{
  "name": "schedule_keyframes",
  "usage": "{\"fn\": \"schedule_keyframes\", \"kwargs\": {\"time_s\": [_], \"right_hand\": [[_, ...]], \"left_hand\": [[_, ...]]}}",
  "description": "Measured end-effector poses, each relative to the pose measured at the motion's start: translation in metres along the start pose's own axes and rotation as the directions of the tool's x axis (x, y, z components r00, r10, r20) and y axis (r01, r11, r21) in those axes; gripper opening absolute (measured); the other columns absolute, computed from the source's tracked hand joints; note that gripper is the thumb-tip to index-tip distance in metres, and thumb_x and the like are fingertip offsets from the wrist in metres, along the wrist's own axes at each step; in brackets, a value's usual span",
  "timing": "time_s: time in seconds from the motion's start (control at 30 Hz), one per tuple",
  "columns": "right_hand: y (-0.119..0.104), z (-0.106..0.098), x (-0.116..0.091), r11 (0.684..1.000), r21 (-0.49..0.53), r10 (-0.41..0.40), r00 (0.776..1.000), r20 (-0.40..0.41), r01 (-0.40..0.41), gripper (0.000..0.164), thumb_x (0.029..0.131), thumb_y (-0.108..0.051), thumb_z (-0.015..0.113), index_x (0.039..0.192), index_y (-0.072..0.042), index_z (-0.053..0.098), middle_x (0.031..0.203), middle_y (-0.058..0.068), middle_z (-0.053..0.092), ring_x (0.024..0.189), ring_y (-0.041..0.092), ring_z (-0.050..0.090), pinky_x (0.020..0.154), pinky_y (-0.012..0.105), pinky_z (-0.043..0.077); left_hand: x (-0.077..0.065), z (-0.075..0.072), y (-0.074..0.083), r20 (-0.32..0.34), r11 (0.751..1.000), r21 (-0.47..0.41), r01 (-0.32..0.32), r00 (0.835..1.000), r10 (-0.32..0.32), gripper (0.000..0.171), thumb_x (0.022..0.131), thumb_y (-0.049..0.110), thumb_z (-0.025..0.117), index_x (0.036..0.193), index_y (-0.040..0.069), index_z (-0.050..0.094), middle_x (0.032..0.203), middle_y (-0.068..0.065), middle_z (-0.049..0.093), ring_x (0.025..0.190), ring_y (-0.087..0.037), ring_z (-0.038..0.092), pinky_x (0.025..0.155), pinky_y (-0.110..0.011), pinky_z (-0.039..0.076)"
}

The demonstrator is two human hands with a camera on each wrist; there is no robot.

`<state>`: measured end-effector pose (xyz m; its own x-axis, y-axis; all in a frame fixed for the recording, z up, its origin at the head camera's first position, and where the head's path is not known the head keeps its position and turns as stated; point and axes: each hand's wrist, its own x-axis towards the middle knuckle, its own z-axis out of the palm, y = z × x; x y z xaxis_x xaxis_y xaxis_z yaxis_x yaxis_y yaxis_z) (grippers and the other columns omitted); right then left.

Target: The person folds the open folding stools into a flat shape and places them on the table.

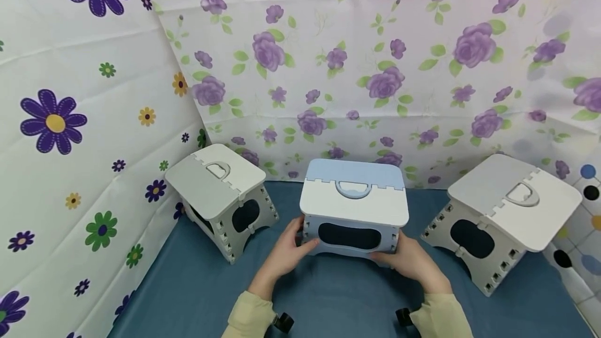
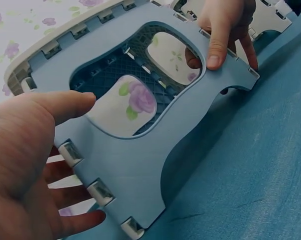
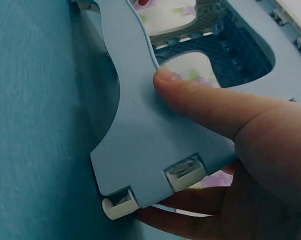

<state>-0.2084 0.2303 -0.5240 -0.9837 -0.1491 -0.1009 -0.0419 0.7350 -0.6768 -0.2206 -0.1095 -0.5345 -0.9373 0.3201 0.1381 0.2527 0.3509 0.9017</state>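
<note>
A folding step stool (image 1: 328,200) with a blue and white top stands unfolded in the middle of the head view. Its blue front panel (image 2: 123,172) has a wide rounded opening, and a loop handle (image 1: 353,190) is set in the top. My left hand (image 1: 287,252) grips the stool's left side, thumb on the front panel and fingers round the side edge. On the opposite side my right hand (image 1: 410,260) holds the lower leg. In the right wrist view its thumb (image 3: 190,95) lies beside the opening, while the other fingers pass behind the panel, partly hidden.
A grey and white folding stool (image 1: 206,179) stands at the left, and another grey and white stool (image 1: 493,186) at the right. All rest on a blue cloth surface (image 1: 347,301). Flower-printed sheets (image 1: 328,93) hang behind and along the left.
</note>
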Motion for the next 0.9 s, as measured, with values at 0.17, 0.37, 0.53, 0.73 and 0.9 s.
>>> {"fn": "schedule_keyframes", "kwargs": {"time_s": [0.17, 0.37, 0.53, 0.73, 0.9], "right_hand": [[0.002, 0.004, 0.002, 0.999, 0.004, -0.033, 0.999, -0.005, 0.033, 0.108, 0.081, -0.052, 0.094, 0.161, -0.004, 0.040, 0.142, 0.028, 0.063, 0.122, 0.043, 0.066, 0.095, 0.062, 0.052], [0.001, 0.004, 0.003, 0.998, 0.064, 0.000, 1.000, 0.017, -0.001, 0.119, 0.085, -0.060, 0.087, 0.169, -0.008, 0.020, 0.155, 0.034, 0.048, 0.131, 0.050, 0.059, 0.098, 0.066, 0.051], [-0.001, 0.003, 0.003, 0.994, 0.105, 0.029, 0.999, 0.024, -0.031, 0.124, 0.088, -0.061, 0.084, 0.170, -0.012, 0.005, 0.159, 0.039, 0.039, 0.132, 0.054, 0.057, 0.094, 0.065, 0.052], [-0.008, 0.005, 0.003, 0.993, 0.103, 0.065, 0.998, -0.001, -0.065, 0.120, 0.089, -0.053, 0.086, 0.169, -0.008, 0.007, 0.156, 0.040, 0.043, 0.132, 0.055, 0.056, 0.096, 0.068, 0.050], [-0.010, 0.005, 0.003, 0.990, 0.060, 0.129, 0.992, -0.020, -0.127, 0.106, 0.090, -0.052, 0.084, 0.163, -0.002, 0.026, 0.143, 0.037, 0.057, 0.105, 0.040, 0.067, 0.082, 0.056, 0.054]], "left_hand": [[0.002, 0.003, -0.006, -0.040, 1.000, -0.003, 0.015, 0.999, -0.015, 0.073, 0.105, 0.035, 0.072, 0.163, 0.007, 0.038, 0.157, -0.019, 0.047, 0.141, -0.040, 0.050, 0.110, -0.059, 0.045], [0.003, 0.012, -0.013, -0.060, 0.999, -0.008, 0.038, 0.997, -0.039, 0.078, 0.102, 0.037, 0.077, 0.162, 0.009, 0.035, 0.151, -0.021, 0.054, 0.134, -0.040, 0.056, 0.106, -0.060, 0.048], [0.002, 0.017, -0.014, -0.085, 0.998, -0.016, 0.054, 0.995, -0.055, 0.080, 0.100, 0.041, 0.078, 0.162, 0.011, 0.036, 0.148, -0.019, 0.057, 0.131, -0.036, 0.059, 0.104, -0.058, 0.049], [0.002, 0.017, -0.013, -0.112, 0.999, 0.007, 0.051, 0.992, -0.050, 0.073, 0.100, 0.031, 0.078, 0.159, 0.008, 0.040, 0.143, -0.018, 0.061, 0.126, -0.035, 0.062, 0.101, -0.056, 0.052], [0.003, 0.022, -0.010, -0.143, 0.996, 0.062, 0.066, 0.988, -0.057, 0.068, 0.100, 0.028, 0.078, 0.156, 0.008, 0.045, 0.139, -0.016, 0.066, 0.124, -0.032, 0.066, 0.100, -0.053, 0.053]]}}
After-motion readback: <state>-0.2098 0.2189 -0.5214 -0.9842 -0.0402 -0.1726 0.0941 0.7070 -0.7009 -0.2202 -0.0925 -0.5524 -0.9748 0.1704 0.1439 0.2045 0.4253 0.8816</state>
